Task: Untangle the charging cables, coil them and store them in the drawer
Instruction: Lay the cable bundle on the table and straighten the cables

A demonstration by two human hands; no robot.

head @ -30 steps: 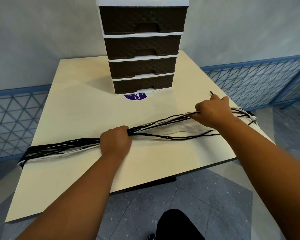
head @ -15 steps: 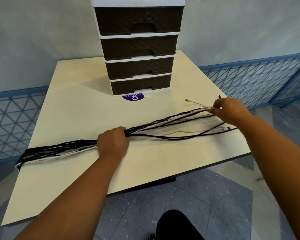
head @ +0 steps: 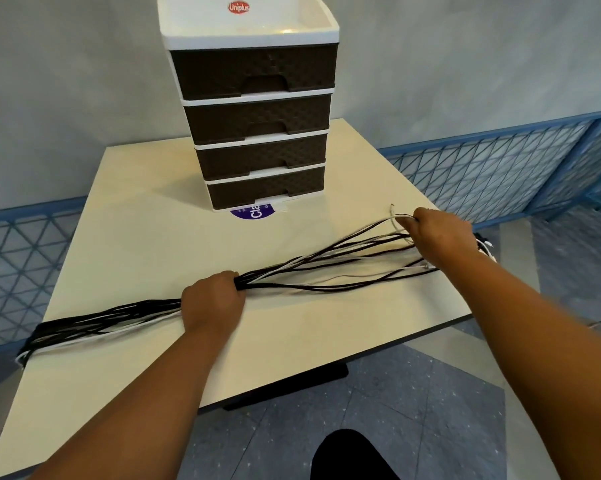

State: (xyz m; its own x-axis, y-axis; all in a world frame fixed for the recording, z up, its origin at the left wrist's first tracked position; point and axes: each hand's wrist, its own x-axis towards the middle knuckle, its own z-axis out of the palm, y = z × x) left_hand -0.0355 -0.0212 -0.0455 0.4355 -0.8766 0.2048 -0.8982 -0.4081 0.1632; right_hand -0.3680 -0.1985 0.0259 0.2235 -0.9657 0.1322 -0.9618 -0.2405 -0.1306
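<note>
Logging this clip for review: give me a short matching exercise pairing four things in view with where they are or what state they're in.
Things:
1. left hand
2. right hand
3. drawer unit
4. purple sticker

States:
a. all drawers closed
b. fist round the middle of the cable bundle
c. partly under the unit's front edge
d. holds cable ends near the table's right edge

Pairs: 1-b, 2-d, 3-a, 4-c

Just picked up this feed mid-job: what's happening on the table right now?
A person is sorting a long bundle of black and white charging cables laid across the table. The left hand grips the bundle near its middle, and the right hand holds several loose ends fanned out. No cable is coiled yet, and all four drawers of the drawer unit are closed.
</note>
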